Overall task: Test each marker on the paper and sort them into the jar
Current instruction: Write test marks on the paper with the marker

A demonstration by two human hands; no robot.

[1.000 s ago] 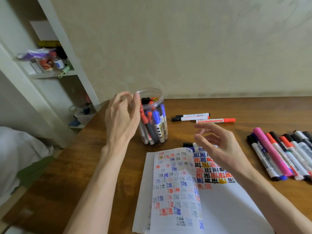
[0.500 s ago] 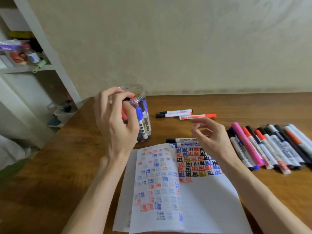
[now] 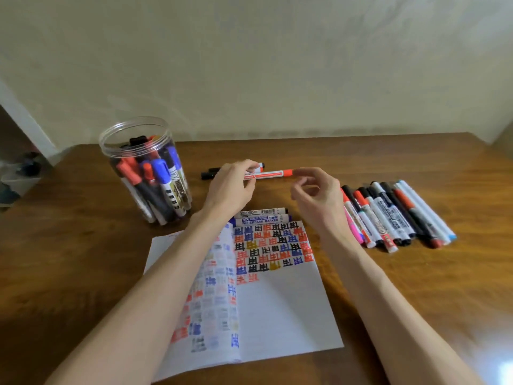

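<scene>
- Left hand pinches one red marker by its barrel; the long axis runs left–right, cap toward the right hand, whose loosely curled, empty fingers lie just beside it.
- Paper: one, nearest the person.
- Jar: one, left of both hands.
- Marker row: about ten, right.

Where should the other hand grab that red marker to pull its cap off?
Grip the red cap at the right end of the marker, pinching it from the right. The marker lies level, left to right, and the left hand holds its other end, so the cap sticks out free, just beside the right hand.
</scene>
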